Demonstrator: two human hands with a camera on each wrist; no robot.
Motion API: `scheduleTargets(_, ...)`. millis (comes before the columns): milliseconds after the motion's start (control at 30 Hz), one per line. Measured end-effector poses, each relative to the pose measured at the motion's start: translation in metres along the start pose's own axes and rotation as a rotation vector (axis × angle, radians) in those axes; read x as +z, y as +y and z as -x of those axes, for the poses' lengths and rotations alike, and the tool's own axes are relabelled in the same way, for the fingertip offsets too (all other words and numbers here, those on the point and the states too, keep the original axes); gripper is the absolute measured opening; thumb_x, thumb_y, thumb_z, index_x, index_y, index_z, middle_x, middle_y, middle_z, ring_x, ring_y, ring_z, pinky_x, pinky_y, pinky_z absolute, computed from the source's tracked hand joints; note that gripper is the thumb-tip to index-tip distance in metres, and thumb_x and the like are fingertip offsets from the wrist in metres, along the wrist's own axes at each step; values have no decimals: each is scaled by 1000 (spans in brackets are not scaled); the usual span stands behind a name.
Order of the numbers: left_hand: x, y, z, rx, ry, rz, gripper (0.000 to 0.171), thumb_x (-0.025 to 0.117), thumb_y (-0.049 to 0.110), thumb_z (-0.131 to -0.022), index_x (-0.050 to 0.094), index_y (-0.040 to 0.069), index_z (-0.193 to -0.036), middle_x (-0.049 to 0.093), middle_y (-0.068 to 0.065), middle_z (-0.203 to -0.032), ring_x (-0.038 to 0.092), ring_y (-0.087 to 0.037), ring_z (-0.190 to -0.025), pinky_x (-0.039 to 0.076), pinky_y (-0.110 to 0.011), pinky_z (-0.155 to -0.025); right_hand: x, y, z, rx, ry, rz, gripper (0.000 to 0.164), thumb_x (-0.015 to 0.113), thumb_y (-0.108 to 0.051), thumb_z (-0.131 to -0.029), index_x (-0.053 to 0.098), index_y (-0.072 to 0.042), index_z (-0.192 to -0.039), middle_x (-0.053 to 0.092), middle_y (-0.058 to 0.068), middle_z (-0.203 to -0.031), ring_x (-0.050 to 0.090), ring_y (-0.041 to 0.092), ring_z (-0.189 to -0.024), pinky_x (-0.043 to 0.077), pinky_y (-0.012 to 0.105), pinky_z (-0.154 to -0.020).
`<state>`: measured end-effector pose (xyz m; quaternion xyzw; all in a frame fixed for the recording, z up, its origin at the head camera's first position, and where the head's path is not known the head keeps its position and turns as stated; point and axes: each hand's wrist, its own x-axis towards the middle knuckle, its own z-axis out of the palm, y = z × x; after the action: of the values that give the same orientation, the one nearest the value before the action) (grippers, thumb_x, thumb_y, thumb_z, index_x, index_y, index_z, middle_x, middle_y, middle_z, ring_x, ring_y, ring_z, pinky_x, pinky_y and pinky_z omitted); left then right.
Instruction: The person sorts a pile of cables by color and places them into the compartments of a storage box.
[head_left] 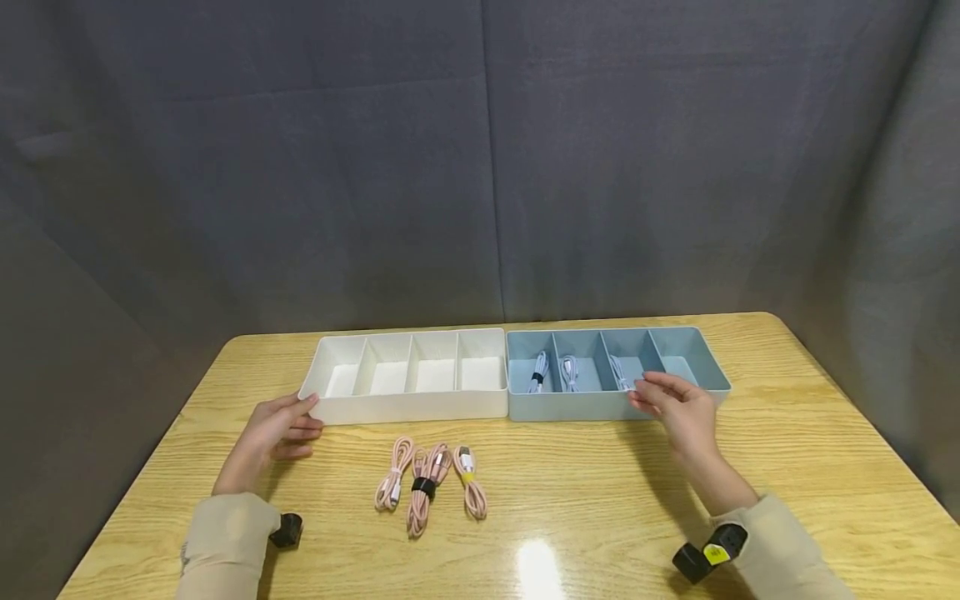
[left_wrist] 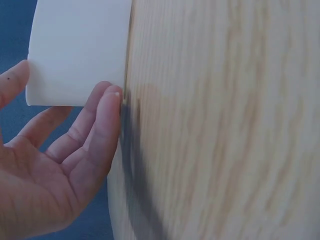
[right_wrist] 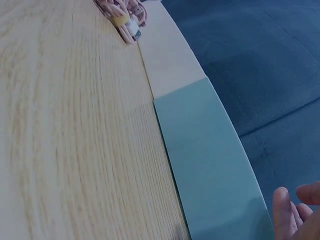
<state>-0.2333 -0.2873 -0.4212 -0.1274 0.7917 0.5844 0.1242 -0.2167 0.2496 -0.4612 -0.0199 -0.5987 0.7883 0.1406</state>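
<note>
Though near, pink cables outside boxes.

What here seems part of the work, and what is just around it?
Seemingly part of the work:
- blue tray
- light blue cables inside it
- white tray
- pink cables on the table

Just around it:
- wooden table
- dark curtain
- black wrist devices

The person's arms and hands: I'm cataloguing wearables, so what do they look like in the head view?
The left hand and right hand are ungloved. The left sleeve and right sleeve are long and pale beige. A small black device shows at the left cuff; the right has a black two-part one bearing a yellow label, its print unreadable.
</note>
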Motion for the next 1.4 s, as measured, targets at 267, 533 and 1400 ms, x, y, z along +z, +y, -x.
scheduleTargets(267, -3, 3, 3, 8, -15, -65, 89, 57, 53, -83, 24, -6, -140, 63, -5, -84, 63, -14, -75, 55, -32, -66, -2, 19, -5, 26, 8, 12, 50, 74, -6, -75, 50, 21, -110, 69, 10, -80, 67, 19, -70, 54, 33, -66)
scheduleTargets(533, -3, 8, 6, 68, -5, -127, 89, 49, 56, -87, 22, -12, -138, 62, -7, -82, 61, -15, -72, 55, -32, -62, 4, 17, -1, 46, -54, 140, 45, 75, -17, -75, 59, 10, -108, 68, 7, -82, 67, 19, -70, 55, 34, -66)
scheduleTargets(1400, -5, 13, 0, 35, -42, -88, 71, 51, 37, -93, 18, 0, -144, 66, -5, -78, 65, -16, -69, 55, -33, -61, 73, -40, 44, 206, -385, 427, 51, 68, -11, -82, 47, 13, -122, 61, 12, -95, 63, 29, -84, 55, 34, -67)
